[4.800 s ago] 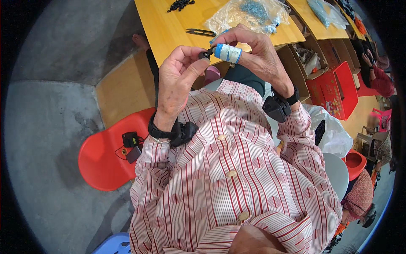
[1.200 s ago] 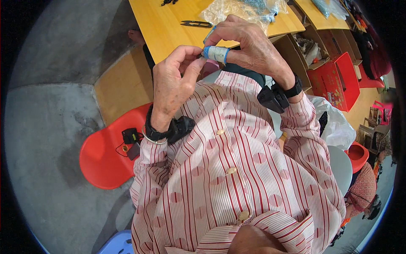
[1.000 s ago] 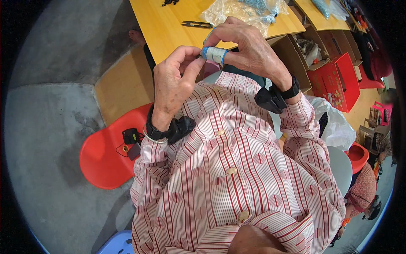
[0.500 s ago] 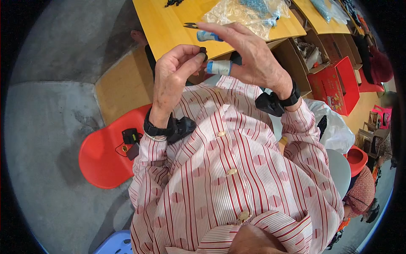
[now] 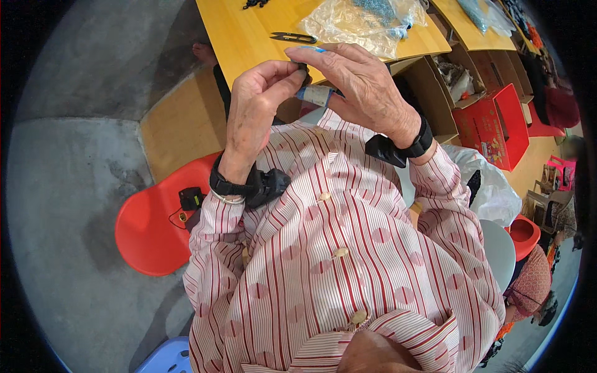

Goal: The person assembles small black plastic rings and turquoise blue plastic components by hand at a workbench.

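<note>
The person in the striped shirt is holding both arms out toward the near edge of the yellow tabletop. The left grip is pinching a small dark piece between thumb and forefinger, so the piece is sitting right at those fingertips, near the tabletop's edge. The right grip is arching in from the other side, its fingers bending toward the piece; I can't tell from here whether they are closing on it or only hovering close. Blue-and-white tape is wrapping the right thumb, and black straps are circling both wrists.

On the tabletop, dark snips are lying just beyond the fingers, some black bits are sitting farther off, and a clear plastic bag is spreading out to the right. Down to the left, a red chair is carrying a black device; over on the right, a red box is standing open.
</note>
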`<action>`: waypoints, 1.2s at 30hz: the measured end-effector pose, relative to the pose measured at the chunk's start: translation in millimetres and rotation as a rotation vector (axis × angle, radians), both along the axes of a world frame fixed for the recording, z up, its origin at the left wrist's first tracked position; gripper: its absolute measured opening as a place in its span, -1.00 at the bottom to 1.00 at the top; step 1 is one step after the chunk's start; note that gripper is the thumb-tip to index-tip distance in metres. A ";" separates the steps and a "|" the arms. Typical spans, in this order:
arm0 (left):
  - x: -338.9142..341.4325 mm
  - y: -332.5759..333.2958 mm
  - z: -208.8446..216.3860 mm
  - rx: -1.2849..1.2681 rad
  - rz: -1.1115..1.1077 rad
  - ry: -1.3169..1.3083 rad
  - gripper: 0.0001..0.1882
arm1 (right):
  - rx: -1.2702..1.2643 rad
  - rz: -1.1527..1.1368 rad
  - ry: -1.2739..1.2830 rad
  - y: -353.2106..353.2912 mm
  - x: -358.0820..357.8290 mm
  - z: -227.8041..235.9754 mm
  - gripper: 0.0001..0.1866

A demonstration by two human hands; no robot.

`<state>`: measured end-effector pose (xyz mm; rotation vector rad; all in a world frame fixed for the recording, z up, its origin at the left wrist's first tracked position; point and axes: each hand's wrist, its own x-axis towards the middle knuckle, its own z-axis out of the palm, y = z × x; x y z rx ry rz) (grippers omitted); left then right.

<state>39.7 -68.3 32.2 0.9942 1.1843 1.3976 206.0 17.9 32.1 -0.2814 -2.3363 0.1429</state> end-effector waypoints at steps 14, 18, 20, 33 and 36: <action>14.8 8.2 5.7 -0.029 -0.023 -0.041 -0.75 | 0.020 -0.030 0.027 2.2 12.1 -2.9 -0.28; 20.3 8.5 7.4 -0.051 -0.023 -0.031 -0.75 | 0.014 -0.026 0.035 2.0 16.7 -3.8 -0.29; 21.9 9.4 6.7 -0.066 -0.027 -0.026 -0.75 | 0.015 -0.016 0.050 2.4 18.6 -4.4 -0.30; 17.8 4.1 10.2 -0.102 -0.141 -0.088 -0.71 | -0.050 0.076 0.122 7.3 26.8 -8.0 -0.35; 3.9 4.2 7.0 -0.123 -0.210 -0.037 -0.66 | -0.065 0.080 0.130 5.1 25.9 -8.9 -0.40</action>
